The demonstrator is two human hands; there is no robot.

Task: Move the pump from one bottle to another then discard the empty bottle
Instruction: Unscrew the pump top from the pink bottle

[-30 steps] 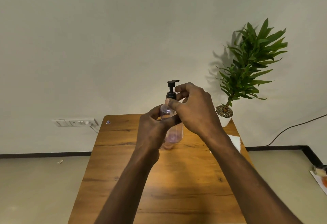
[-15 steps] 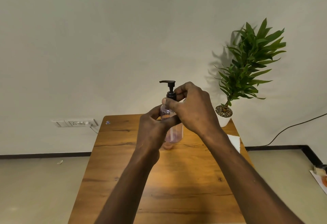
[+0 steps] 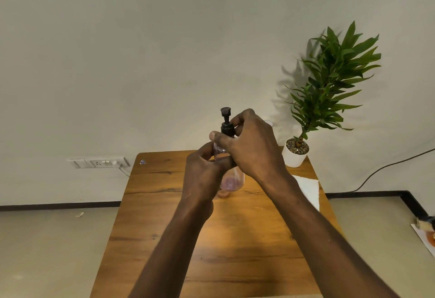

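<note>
A clear bottle (image 3: 231, 181) with pinkish liquid is held upright above the wooden table (image 3: 164, 203). My left hand (image 3: 203, 175) grips its body. A black pump (image 3: 226, 123) sits on the bottle's neck, its nozzle pointing toward or away from me. My right hand (image 3: 251, 144) pinches the pump's collar with thumb and fingers. Behind my right hand a sliver of a second clear bottle (image 3: 268, 123) shows; most of it is hidden.
A potted green plant (image 3: 296, 154) stands at the table's back right corner. A white paper towel (image 3: 308, 189) lies along the right edge. A wall socket (image 3: 98, 163) sits left of the table, and a cable (image 3: 388, 165) runs along the right wall.
The pump head has turned: its nozzle pointed right, then left, and now faces along my line of sight. Both hands stay in place on the bottle.
</note>
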